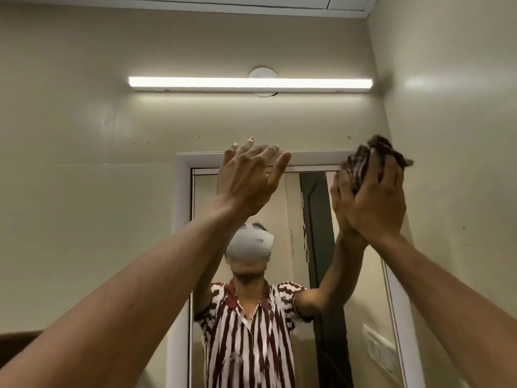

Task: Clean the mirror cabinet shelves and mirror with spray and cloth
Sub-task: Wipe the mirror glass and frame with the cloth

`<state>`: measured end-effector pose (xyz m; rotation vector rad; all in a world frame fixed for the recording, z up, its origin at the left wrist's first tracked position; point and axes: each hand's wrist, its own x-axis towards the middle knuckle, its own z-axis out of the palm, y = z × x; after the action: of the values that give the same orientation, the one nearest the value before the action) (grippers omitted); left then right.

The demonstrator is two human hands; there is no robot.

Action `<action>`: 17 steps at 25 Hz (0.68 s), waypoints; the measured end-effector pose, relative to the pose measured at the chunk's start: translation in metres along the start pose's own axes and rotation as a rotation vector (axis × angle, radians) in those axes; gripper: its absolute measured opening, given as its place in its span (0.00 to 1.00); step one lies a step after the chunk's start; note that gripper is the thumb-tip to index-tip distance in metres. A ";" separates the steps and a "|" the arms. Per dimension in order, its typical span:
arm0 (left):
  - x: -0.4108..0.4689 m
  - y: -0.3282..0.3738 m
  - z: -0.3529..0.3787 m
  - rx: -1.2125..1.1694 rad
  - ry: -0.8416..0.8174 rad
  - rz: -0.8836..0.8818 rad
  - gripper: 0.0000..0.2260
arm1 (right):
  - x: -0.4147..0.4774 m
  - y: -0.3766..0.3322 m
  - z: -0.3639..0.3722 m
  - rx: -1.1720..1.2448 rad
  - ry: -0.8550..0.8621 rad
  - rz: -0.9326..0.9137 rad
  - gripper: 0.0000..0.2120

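Mirror (279, 208): upright, long axis vertical, set in white frame (179, 219); bottom cut off by pic edge.
Cloth (363, 161): bunched, dark w/ stripes, held at mirror's top R corner; weave blurred, lower part hidden by fingers.
Right hand (375, 197): clenched round cloth, pressed to glass nr top R corner.
Left hand (249, 180): released, fingers spread, laid flat at frame's top edge.
Reflection: striped shirt (246, 337) & headset (249, 245) seen in glass.
Light bar (250, 83): horiz., on wall above.
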<state>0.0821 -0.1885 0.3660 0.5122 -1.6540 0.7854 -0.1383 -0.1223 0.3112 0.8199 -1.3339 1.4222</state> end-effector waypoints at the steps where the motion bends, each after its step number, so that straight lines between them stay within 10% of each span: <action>1: 0.000 0.001 0.002 0.002 0.013 -0.006 0.22 | -0.010 -0.001 0.000 0.029 0.010 0.156 0.33; 7: 0.004 0.000 0.000 -0.008 0.006 -0.028 0.24 | -0.050 -0.008 -0.002 0.067 0.038 0.402 0.35; 17: -0.020 -0.069 -0.064 -0.187 -0.028 -0.084 0.31 | -0.098 -0.206 0.035 0.305 -0.164 -0.607 0.30</action>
<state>0.1777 -0.1901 0.3684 0.4592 -1.7012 0.5582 0.0803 -0.1946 0.2899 1.4286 -0.8738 1.0915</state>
